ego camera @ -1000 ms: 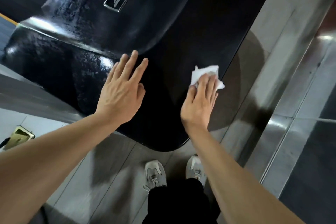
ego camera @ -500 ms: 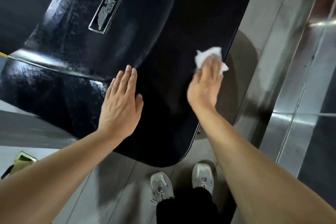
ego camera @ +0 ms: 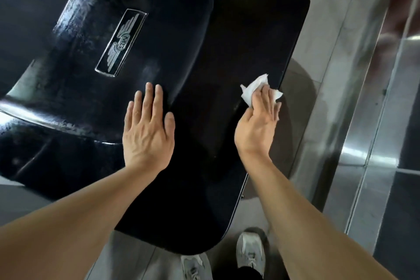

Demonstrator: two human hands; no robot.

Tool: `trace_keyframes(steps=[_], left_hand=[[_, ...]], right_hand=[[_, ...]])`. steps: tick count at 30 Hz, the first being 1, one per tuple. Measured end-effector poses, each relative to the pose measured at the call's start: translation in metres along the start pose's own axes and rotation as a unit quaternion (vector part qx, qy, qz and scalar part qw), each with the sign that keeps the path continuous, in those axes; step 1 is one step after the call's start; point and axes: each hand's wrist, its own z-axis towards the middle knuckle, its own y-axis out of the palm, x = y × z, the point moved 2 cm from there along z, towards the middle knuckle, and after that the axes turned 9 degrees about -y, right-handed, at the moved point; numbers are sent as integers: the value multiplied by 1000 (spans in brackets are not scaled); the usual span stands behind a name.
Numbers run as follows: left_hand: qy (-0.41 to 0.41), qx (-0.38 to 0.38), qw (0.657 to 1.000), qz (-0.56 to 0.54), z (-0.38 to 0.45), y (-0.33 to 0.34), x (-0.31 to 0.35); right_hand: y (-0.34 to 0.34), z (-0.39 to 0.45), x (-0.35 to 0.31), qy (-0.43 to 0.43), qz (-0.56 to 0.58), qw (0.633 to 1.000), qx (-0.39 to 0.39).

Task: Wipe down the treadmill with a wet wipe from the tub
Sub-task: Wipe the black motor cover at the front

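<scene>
- Right hand (ego camera: 258, 120) presses the crumpled wet wipe (ego camera: 254, 90) under near-straight fingers at the treadmill cover's (ego camera: 204, 154) right edge.
- Left hand (ego camera: 147, 130), fingers flat, braces.
- Better: overlap strokes, follow the rim.

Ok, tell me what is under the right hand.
A crumpled white wipe lies under the right hand, pressed on the black treadmill cover near its edge. The fingers cover the wipe's middle and the surface beneath.
</scene>
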Motion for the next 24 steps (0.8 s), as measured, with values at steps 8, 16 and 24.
trace_keyframes(steps=[8,16,24], left_hand=[[-12,23,1000,9,1,3,0],[-11,23,1000,18,-1,4,0],[-16,9,1000,12,0,2,0]], right_hand=[[26,24,-48,-79,101,990,57],[5,52,0,-82,109,991,11],[30,57,-63,-227,105,968,-33]])
